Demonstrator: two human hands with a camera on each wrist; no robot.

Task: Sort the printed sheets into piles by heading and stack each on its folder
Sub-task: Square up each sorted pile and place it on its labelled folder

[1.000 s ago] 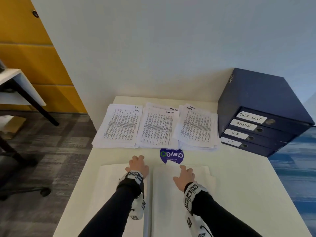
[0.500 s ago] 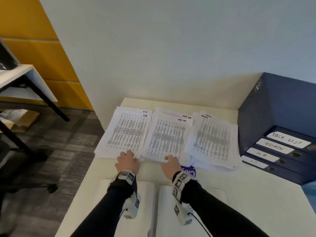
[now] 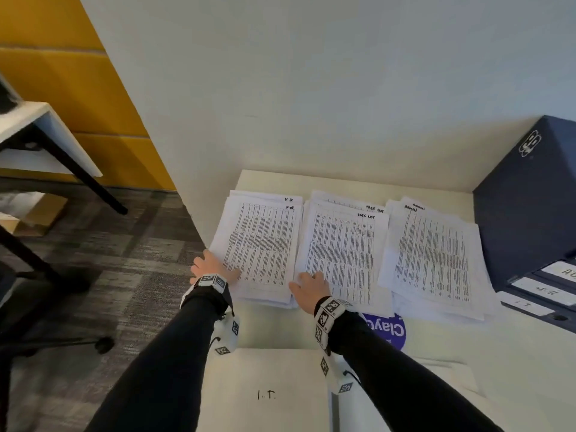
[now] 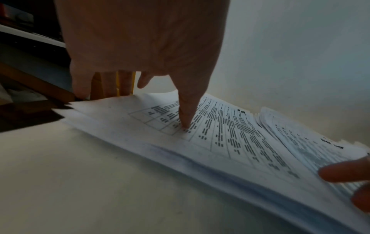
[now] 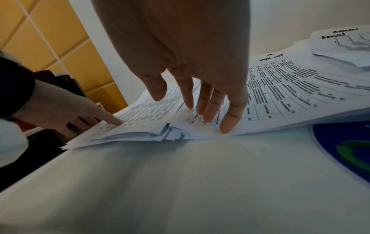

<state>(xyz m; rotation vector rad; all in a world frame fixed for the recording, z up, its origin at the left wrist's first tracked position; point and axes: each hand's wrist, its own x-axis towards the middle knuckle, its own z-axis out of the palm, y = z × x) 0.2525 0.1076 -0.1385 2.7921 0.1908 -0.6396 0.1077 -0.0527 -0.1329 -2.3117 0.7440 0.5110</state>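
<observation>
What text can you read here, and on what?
"H R": left pile, top corner.
"TASK LIST": middle pile.
"ADMIN", roughly: right pile, blurred.
"I.T.": folder.
"Clay...": blue sticker, partly hidden.
Box labels: cut off or blurred.
Table print: too small.

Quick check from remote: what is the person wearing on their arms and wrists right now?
Both arms are in long black sleeves. Each wrist carries a band of white blocks printed with black square tag markers; the right band is alike. White camera units with similar tags hang under each wrist, a thin black cable by the right one. The hands are bare.
</observation>
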